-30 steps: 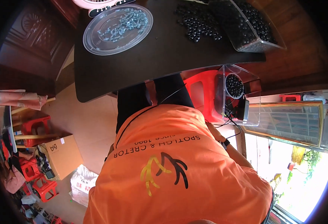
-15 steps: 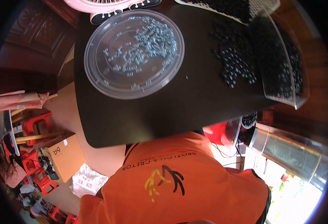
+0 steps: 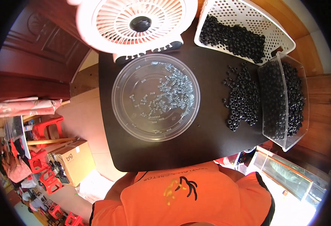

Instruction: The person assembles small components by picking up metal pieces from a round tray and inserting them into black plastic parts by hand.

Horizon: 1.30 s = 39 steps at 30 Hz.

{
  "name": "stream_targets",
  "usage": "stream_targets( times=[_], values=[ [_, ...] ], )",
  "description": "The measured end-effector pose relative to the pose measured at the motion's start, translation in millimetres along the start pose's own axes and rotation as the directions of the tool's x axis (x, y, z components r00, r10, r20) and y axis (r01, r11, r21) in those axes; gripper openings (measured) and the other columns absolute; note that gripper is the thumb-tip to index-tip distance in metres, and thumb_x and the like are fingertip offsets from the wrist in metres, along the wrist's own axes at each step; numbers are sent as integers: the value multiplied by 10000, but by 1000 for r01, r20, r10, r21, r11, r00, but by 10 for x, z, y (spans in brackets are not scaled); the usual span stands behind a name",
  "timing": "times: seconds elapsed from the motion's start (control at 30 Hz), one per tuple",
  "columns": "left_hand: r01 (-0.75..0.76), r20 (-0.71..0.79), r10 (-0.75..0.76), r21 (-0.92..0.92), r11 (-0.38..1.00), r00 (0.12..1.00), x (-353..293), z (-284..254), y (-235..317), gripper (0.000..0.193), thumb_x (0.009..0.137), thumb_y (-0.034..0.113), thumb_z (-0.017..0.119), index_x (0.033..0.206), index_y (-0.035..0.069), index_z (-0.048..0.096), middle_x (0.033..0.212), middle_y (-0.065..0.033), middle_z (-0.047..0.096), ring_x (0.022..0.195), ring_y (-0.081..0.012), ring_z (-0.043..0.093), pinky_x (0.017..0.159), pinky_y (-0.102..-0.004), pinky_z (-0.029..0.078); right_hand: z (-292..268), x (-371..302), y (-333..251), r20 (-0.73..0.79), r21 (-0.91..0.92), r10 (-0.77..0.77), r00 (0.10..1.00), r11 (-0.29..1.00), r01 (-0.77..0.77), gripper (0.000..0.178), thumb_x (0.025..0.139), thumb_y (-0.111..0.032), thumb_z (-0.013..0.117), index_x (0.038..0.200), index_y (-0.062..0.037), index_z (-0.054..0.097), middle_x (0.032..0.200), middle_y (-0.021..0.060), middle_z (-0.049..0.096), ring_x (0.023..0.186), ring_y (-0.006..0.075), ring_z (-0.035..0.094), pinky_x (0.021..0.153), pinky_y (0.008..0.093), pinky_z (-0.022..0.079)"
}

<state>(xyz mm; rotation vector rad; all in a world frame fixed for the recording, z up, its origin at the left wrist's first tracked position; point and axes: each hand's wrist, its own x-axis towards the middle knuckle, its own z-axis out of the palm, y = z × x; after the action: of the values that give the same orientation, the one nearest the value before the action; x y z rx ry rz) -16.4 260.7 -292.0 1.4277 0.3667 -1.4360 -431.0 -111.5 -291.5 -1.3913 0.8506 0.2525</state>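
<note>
Neither of my hands shows; part of my left arm (image 3: 117, 186) is seen beside the orange shirt, its hand hidden. On the dark table (image 3: 143, 156) before me lies a round clear plastic tray (image 3: 124, 124) with a low rim. Many small shiny silvery-blue metal pieces (image 3: 176, 90) are heaped toward its right side, with others scattered over the middle. Right of the tray, small black ring-shaped pieces (image 3: 244, 100) lie loose in a pile. A clear plastic bin (image 3: 276, 140) full of the same black pieces stands at the table's right edge.
A pink-and-white fan (image 3: 135, 39) stands behind the tray. At the back right is a white perforated basket (image 3: 244, 13) holding black rings. A cardboard box (image 3: 78, 162) and red plastic stools (image 3: 46, 128) stand on the floor to the left. A glass case (image 3: 282, 173) is at the lower right.
The view has shifted upward, so the table items sit lower and the fan and white basket show more fully. The things on the table look unmoved.
</note>
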Motion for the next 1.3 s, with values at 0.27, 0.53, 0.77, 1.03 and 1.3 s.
stream_targets(
  times=[0.27, 0.53, 0.77, 1.03, 1.3],
  values=[
    [-59, 81, 65, -66, 996, 995, 65, -269, -625, 436, 892, 396, 554, 1161, 52, 569, 1062, -123, 634, 999, -250, 582, 859, -370, 459, 299, 11, 878, 51, -122, 4, 999, 992, 3, 345, 854, -229, 631, 1132, -24, 632, 1118, 154, 663, 1058, 263, 613, 895, 370, 462],
    [-500, -10, 523, -311, 808, 852, -620, -485, -30, 541, 923, 487, 450, 1239, 53, 519, 1163, -170, 609, 1059, -319, 590, 873, -457, 464, 394, -31, 292, -141, -438, 4, 990, 896, -66, 341, 867, -252, 615, 1146, -55, 636, 1122, 132, 665, 1047, 277, 620, 876, 356, 482],
    [-772, 31, 814, -296, 562, 580, -1632, 26, 562, 484, 961, 411, 420, 1226, 20, 527, 1108, -174, 636, 996, -292, 633, 831, -363, 503, 29, -92, 261, -7, -543, -213, 977, 821, 175, 338, 900, -264, 588, 1194, -98, 601, 1202, 72, 617, 1071, 282, 595, 846, 380, 517],
    [-941, 74, 939, 69, 331, 336, -2004, 834, 1015, 403, 971, 343, 423, 1195, 32, 547, 1163, -128, 617, 1076, -207, 586, 915, -323, 436, 512, -1091, -914, -250, -689, -348, 903, 720, 87, 337, 858, -295, 615, 1103, -65, 639, 1116, 166, 636, 1060, 331, 594, 913, 408, 460],
    [-886, 264, 962, 458, -66, 65, -1683, 1619, 1295, 253, 922, 194, 538, 1109, 33, 590, 1131, -100, 605, 1071, -210, 552, 968, -306, 390, 607, -1400, -921, -106, -861, -597, 795, 455, 227, 383, 839, -304, 623, 1122, -46, 623, 1076, 187, 642, 1001, 362, 606, 891, 437, 466]
  ],
)
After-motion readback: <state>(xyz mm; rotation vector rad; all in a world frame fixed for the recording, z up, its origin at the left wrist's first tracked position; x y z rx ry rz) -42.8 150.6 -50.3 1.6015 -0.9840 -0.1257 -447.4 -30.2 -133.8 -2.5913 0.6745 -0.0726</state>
